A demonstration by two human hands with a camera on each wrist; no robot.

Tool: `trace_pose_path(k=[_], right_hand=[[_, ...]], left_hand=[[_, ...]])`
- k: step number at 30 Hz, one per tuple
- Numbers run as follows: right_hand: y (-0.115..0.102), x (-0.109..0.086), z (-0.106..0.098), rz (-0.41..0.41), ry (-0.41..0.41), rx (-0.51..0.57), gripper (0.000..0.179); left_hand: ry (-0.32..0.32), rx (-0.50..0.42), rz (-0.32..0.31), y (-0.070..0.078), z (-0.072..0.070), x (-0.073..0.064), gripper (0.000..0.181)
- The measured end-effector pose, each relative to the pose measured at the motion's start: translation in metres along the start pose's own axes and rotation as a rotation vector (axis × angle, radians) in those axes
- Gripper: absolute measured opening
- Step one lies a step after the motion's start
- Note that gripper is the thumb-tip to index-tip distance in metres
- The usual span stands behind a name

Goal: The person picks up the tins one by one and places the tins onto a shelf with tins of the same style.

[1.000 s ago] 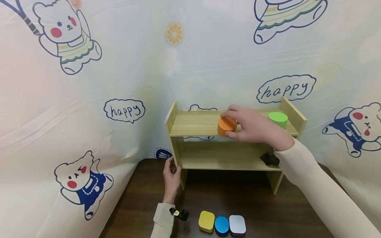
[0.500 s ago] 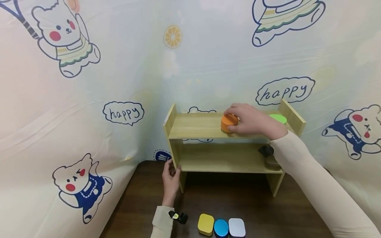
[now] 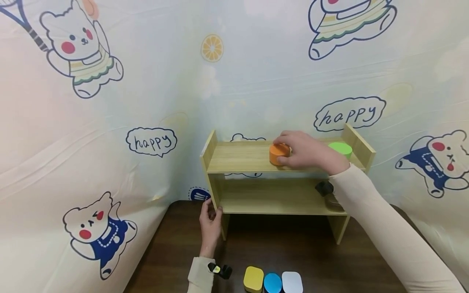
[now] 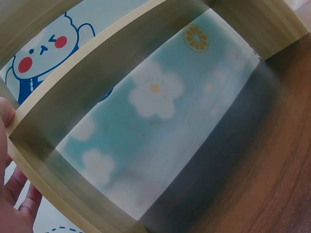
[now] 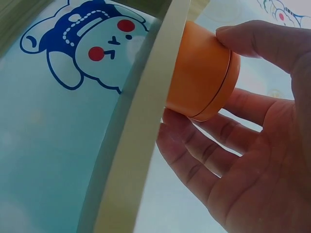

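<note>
My right hand (image 3: 305, 151) holds an orange round lidded tin (image 3: 279, 154) upright on the top board of a small two-tier wooden shelf (image 3: 242, 156). In the right wrist view, the thumb lies on the lid's edge and the fingers curve round the far side of the tin (image 5: 204, 73), close by the board's front edge. Down at the shelf's left side panel, my left hand (image 3: 211, 228) grips the panel. The left wrist view has its thumb at the front edge and the fingers (image 4: 30, 204) behind the panel. A green round tin (image 3: 340, 149) stands at the top board's right end.
Near the front of the dark wooden table (image 3: 176, 260) stand a yellow square tin (image 3: 253, 279), a blue round tin (image 3: 272, 283) and a white square tin (image 3: 292, 282) in a row. A patterned cloth (image 3: 256, 73) hangs behind the shelf and at both sides.
The orange tin has gone from the shelf's front edge back onto the top board, then slightly left, in my right hand. My left hand keeps its grip on the side panel.
</note>
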State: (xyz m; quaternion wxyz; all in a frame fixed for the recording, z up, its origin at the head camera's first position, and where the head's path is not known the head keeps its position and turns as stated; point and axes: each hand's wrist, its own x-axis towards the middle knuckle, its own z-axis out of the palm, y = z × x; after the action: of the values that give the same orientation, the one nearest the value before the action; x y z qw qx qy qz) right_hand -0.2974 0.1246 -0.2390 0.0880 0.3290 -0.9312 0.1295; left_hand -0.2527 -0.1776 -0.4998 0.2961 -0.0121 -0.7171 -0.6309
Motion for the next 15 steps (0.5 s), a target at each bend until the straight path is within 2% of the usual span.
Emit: trace_pose_path(k=[8,15], right_hand=[[-0.002,-0.002,0.001,0.026,0.003,0.008,0.050],[0.000,-0.016,-0.003,0.052,0.048,0.031,0.052]], left_hand=[[0.007,0.004,0.011,0.001,0.000,-0.001,0.035],[-0.012,-0.002,0.002,0.003,0.000,0.001,0.035]])
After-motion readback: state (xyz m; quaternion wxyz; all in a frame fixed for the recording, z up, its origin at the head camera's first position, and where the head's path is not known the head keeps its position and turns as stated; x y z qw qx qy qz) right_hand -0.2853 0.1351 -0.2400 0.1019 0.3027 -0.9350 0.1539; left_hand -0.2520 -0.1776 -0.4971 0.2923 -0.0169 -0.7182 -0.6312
